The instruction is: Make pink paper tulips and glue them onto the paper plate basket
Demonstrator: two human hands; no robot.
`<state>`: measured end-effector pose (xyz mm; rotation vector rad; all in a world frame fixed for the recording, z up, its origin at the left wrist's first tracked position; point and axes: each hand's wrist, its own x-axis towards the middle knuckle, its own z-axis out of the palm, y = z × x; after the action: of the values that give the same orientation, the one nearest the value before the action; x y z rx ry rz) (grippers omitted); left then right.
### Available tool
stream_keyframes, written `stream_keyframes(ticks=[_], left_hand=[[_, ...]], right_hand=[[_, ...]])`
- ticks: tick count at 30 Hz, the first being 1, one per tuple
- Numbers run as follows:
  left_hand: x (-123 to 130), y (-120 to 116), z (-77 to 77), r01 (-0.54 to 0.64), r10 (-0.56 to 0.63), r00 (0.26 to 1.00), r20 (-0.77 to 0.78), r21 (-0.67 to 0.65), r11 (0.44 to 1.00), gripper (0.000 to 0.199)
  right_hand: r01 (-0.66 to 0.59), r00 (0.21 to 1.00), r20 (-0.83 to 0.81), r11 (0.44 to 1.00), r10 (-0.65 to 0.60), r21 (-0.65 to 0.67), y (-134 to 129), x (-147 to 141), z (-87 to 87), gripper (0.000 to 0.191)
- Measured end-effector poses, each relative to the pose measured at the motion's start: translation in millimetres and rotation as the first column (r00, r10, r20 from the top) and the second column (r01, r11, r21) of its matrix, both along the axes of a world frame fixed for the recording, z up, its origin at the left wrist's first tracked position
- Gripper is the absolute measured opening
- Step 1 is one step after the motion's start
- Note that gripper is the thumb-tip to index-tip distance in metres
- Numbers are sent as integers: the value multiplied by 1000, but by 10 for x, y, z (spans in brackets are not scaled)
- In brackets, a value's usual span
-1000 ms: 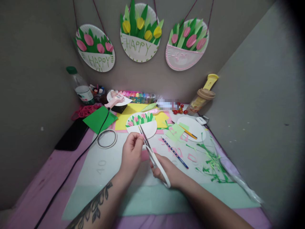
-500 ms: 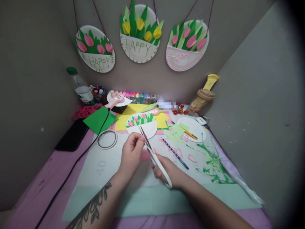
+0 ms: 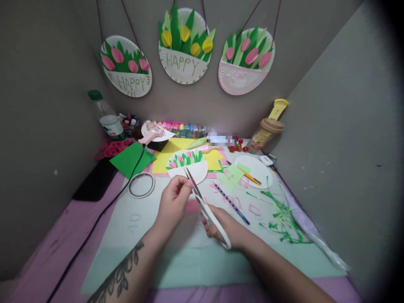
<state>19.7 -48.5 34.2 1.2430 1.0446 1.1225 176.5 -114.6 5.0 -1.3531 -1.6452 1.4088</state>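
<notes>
My left hand (image 3: 175, 195) pinches a small piece of pink paper, mostly covered by the fingers. My right hand (image 3: 221, 225) is wrapped round the white handles of a pair of scissors (image 3: 211, 216). The blades stand slightly apart and point up and away, close beside my left fingertips. Below the hands a strip of pink paper (image 3: 192, 207) shows on the mat. Just beyond the blades lies a white half paper plate (image 3: 188, 171) with green paper leaves and pink paper tulips along its top.
A dark blue pencil (image 3: 232, 203) lies right of my hands, among pink offcuts. Green paper scraps (image 3: 284, 219) spread farther right. At left are a tape roll (image 3: 141, 185), green paper (image 3: 132, 159) and a black cable (image 3: 109, 210). A bottle (image 3: 109, 120) stands behind. Decorated plates (image 3: 184, 63) hang above.
My right hand and the scissor handles have shifted slightly to the right. The left hand keeps its pinch almost in the same place. The view has moved a little.
</notes>
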Motion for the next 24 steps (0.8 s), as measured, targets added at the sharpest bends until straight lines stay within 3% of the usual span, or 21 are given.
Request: stream_keyframes(ticks=[9, 18, 24], left_hand=[[-10, 7, -32, 71, -69, 997, -26, 49, 996, 18], [-44, 26, 2, 124, -120, 989, -85, 32, 992, 18], [-86, 56, 32, 172, -169, 978, -118, 14, 985, 21]], right_hand=[[-15, 1000, -17, 1000, 16, 18, -10, 19, -101, 17], [-19, 1000, -16, 1000, 19, -2, 4, 22, -8, 17], [-37, 999, -7, 999, 37, 5, -9, 90, -51, 15]])
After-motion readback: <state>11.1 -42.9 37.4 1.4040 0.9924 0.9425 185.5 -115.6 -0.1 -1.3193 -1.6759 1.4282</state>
